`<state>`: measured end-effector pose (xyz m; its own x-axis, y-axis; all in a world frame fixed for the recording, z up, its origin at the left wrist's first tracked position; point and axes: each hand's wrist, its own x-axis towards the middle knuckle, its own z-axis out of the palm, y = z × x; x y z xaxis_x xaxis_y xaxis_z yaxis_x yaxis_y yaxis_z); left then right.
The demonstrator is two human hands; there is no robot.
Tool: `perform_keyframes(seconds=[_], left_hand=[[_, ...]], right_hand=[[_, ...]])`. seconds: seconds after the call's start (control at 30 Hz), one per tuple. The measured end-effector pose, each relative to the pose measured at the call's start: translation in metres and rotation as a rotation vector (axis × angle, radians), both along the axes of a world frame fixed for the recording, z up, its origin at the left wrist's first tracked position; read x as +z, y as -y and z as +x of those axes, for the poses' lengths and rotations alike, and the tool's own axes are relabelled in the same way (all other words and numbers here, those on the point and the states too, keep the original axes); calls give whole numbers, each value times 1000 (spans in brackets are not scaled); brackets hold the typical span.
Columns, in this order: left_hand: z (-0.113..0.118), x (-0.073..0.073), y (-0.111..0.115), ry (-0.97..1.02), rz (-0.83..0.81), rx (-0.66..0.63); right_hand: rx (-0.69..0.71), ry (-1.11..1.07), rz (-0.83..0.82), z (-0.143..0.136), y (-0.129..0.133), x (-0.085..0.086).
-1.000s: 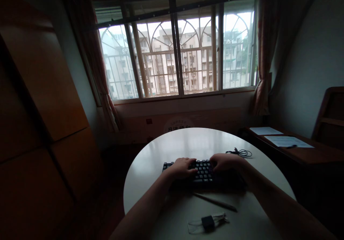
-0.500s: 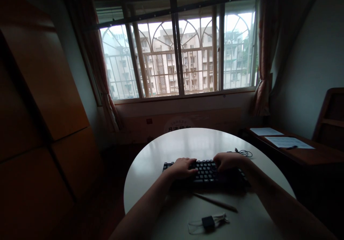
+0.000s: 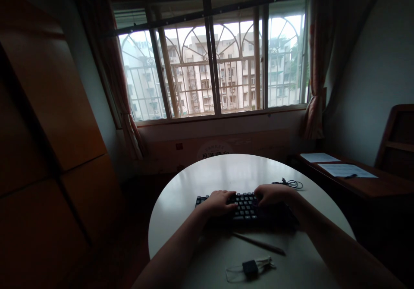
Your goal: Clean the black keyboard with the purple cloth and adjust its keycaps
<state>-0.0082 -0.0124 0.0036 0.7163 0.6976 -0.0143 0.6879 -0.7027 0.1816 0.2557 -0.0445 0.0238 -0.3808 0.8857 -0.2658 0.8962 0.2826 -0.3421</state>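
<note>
A black keyboard [image 3: 246,211] lies on the round white table [image 3: 174,202], in front of me. My left hand [image 3: 221,201] rests flat over its left part, fingers stretched and thumb apart on the keys. Over the right part of the keys, my right hand [image 3: 272,193] is closed, knuckles up. Near its fingertips shows something small, dark and roundish, too dim to name. Closer to me lies a thin, dark, stick-like tool [image 3: 258,243]. Below that is a small black block [image 3: 250,269] with thin wire loops and pale ends.
A coiled black cable [image 3: 291,184] lies behind my right hand near the table's far edge. To the right, a brown bench-like surface [image 3: 365,185] carries sheets of paper [image 3: 347,170] and a pen-like object. An orange-brown cabinet [image 3: 77,125] stands left; a barred window [image 3: 213,69] is ahead.
My right hand has shifted slightly to the left over the keys. The left hand and keyboard stay in place. The whole view has moved very slightly.
</note>
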Motion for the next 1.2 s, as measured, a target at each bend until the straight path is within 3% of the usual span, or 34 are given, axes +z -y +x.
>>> perform_keyframes(seconds=[1.2], left_hand=[[0,-2,-2,1,-3,-3]], right_hand=[[14,-24,-15,1,-1,-1]])
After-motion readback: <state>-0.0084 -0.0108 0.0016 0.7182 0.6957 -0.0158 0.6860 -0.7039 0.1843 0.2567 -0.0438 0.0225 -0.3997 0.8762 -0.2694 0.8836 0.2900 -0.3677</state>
